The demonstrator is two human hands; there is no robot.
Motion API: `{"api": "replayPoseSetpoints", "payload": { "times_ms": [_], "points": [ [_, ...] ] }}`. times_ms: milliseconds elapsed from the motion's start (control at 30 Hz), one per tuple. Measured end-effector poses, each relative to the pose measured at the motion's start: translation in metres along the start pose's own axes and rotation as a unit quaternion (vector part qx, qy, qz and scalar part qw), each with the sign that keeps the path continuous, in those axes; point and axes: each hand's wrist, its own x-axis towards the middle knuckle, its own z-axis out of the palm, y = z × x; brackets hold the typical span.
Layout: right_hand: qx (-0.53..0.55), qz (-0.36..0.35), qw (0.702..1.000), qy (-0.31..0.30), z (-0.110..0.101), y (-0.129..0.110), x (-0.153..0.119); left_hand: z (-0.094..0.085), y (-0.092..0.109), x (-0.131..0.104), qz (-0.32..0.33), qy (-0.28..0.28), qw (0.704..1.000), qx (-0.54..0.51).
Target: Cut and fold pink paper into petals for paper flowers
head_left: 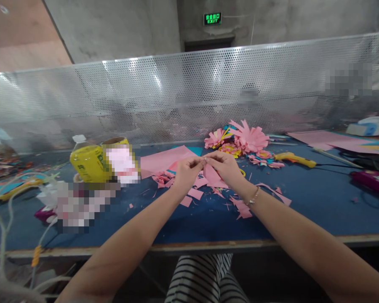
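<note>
My left hand [187, 171] and my right hand [223, 166] meet above the middle of the table, fingertips pinched together. Between them is a piece of pink paper [212, 176], its lower part hanging below my right fingers. Pink paper scraps [196, 193] and cut squares lie on the table beneath both hands. A larger pink sheet [161, 161] rests behind my left hand, over a blue one. Beyond my right hand sits a heap of fringed pink paper flowers [251, 141] with yellow and blue pieces among them.
A yellow glue gun [295, 159] lies to the right, its cord trailing off. To the left stand a bottle with a yellow label [90, 162] and a blurred-out phone-like shape. A perforated metal screen [164, 97] runs along the back. Pink sheets [328, 141] lie far right.
</note>
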Motion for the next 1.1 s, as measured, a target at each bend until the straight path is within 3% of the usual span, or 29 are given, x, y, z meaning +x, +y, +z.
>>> {"api": "replayPoseSetpoints", "payload": {
  "times_ms": [233, 367, 533, 833, 1100],
  "points": [
    [-0.001, 0.049, 0.999, 0.001, -0.002, 0.004, 0.002, 0.002, -0.005, 0.003, -0.066, -0.016, 0.995, -0.077],
    [0.013, 0.036, 0.999, -0.014, -0.003, 0.008, 0.004, 0.001, -0.006, 0.004, -0.072, -0.018, 0.994, -0.086],
    [-0.005, 0.005, 1.000, -0.024, -0.003, 0.008, 0.005, -0.002, -0.007, 0.004, -0.054, 0.003, 0.994, -0.090],
    [-0.062, -0.007, 0.998, 0.000, -0.003, 0.010, 0.003, 0.000, -0.001, 0.002, -0.008, -0.021, 0.999, -0.027],
    [-0.086, 0.019, 0.996, 0.003, -0.002, 0.002, 0.002, 0.001, -0.006, 0.003, -0.006, -0.027, 0.999, -0.022]
  ]
}}
